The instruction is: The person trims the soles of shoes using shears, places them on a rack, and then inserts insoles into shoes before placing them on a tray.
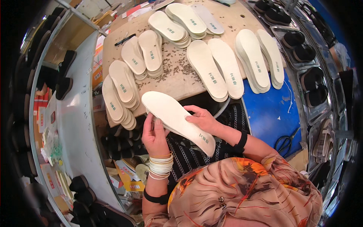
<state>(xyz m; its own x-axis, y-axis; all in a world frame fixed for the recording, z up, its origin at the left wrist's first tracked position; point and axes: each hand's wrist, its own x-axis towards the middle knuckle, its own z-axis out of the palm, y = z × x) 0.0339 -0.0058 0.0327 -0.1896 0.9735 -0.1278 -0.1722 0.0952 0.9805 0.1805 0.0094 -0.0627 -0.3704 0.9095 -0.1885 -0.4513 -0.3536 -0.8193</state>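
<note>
Between my two hands, above my lap, is a cream insole with small green print near its heel. A second layer seems to lie under it, so it may be more than one. My left hand grips its near left edge, the thumb against the side. From the right, my right hand closes over the middle, thumb on top and fingers at the far edge. Just beyond lies a pair of insole stacks on the wooden board. Pale bands circle my left wrist.
More insole stacks line the board's left side, with others at right. Scissors lie on a blue surface to the right. A black pen and brown crumbs are on the board. Racks of dark shoes stand both sides.
</note>
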